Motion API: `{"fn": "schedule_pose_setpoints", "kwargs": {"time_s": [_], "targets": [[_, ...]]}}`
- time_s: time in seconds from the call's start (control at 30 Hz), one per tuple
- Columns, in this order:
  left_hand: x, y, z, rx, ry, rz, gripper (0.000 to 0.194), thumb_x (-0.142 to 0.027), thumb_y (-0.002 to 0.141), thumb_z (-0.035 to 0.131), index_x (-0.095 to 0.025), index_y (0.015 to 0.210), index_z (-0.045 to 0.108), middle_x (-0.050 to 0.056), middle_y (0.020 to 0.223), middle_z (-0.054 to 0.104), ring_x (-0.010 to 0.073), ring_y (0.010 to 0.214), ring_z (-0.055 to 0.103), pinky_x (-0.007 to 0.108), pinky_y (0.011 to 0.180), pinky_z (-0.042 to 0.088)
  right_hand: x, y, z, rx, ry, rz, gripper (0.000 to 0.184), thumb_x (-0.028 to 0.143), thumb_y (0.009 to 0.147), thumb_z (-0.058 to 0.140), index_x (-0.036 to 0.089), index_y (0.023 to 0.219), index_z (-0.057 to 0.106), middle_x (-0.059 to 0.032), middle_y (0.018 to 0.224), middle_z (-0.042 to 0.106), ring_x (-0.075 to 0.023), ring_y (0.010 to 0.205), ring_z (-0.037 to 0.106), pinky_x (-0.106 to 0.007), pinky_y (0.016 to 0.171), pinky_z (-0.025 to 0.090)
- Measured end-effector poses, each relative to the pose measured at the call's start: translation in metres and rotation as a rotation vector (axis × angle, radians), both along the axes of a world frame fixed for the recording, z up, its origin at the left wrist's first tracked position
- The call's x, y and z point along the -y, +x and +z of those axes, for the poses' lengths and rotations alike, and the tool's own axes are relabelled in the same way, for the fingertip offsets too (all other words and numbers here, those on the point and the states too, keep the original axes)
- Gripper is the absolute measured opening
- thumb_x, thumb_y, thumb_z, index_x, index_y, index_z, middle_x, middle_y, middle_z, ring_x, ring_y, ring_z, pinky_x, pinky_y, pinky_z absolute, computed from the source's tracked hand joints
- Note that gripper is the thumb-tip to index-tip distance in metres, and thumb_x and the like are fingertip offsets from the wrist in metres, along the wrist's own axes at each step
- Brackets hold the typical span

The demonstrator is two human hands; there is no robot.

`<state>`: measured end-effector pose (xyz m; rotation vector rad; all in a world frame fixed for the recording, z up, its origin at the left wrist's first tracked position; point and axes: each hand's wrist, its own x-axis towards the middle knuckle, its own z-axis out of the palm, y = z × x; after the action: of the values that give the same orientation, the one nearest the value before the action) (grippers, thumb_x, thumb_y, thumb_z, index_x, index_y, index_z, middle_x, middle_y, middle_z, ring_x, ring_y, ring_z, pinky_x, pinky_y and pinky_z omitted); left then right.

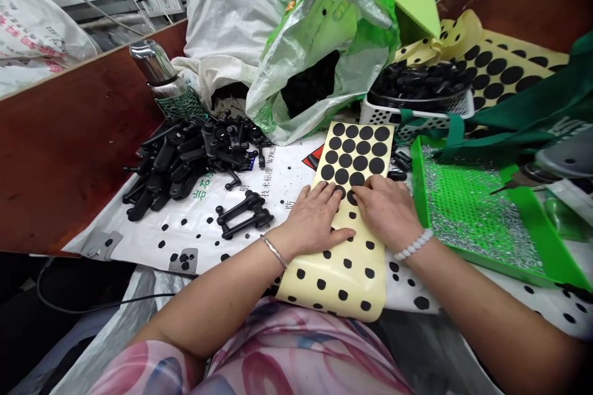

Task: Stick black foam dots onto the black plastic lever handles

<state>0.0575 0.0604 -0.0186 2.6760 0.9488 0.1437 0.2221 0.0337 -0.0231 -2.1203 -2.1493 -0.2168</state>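
A yellowish backing sheet [345, 271] lies before me, its near end curling over the table edge. Rows of round black stickers [362, 147] cover its far half; small black dots mark the near half. My left hand [315, 219] rests flat on the sheet, fingers stretched out, fingertips beside the lowest row of stickers. My right hand [386, 207] is at the sheet's right side, fingers curled, thumb and forefinger pinching at the edge of a sticker in that row. Left of the sheet lie joined black plastic arms [245, 213].
Black plastic parts [185, 160] are heaped at left, near a metal flask [155, 68]. Behind stands an open green-and-white bag [324, 55]. At right are a white basket [417, 117] of black parts, a green tray [486, 216] of small screws and a power driver [556, 160].
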Motion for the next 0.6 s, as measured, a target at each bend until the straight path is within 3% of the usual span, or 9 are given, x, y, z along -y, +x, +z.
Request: {"fn": "schedule_pose_setpoints", "kwargs": {"time_s": [0.13,0.37,0.47,0.6], "targets": [[0.0,-0.004,-0.006,0.005,-0.012,0.003,0.079,-0.059,0.085,0.043,-0.007,0.143,0.03,0.017,0.153,0.026,0.0318,0.142,0.018,0.053,0.115,0.012,-0.006,0.004,-0.001,-0.053,-0.024,-0.038,0.024,0.023,0.089,0.049,0.019,0.087,0.072,-0.01,0.089,0.063,-0.0255,0.088,0.057,-0.038,0.075,0.035],[0.001,-0.002,-0.006,0.019,-0.021,0.013,0.078,-0.059,0.086,0.042,-0.008,0.143,0.031,0.017,0.153,0.026,0.031,0.143,0.018,0.053,0.114,0.011,-0.024,0.006,-0.003,-0.069,-0.012,-0.103,0.023,0.022,0.087,0.047,0.019,0.077,0.068,-0.0086,0.081,0.065,-0.0234,0.077,0.059,-0.037,0.072,0.034],[0.001,-0.002,-0.006,0.02,-0.03,0.014,0.078,-0.059,0.085,0.043,-0.008,0.143,0.031,0.017,0.153,0.026,0.0311,0.143,0.018,0.053,0.114,0.012,-0.012,-0.003,-0.005,-0.005,0.033,-0.075,0.027,0.017,0.089,0.04,0.014,0.079,0.065,-0.0131,0.081,0.063,-0.027,0.08,0.057,-0.04,0.074,0.033],[0.001,-0.003,-0.008,0.038,-0.042,0.018,0.078,-0.059,0.085,0.043,-0.008,0.143,0.03,0.016,0.153,0.026,0.0308,0.143,0.018,0.053,0.115,0.011,0.024,-0.016,-0.003,0.05,0.089,0.035,0.026,0.015,0.089,0.039,0.015,0.076,0.062,-0.0132,0.079,0.062,-0.0277,0.079,0.057,-0.041,0.079,0.033]]}}
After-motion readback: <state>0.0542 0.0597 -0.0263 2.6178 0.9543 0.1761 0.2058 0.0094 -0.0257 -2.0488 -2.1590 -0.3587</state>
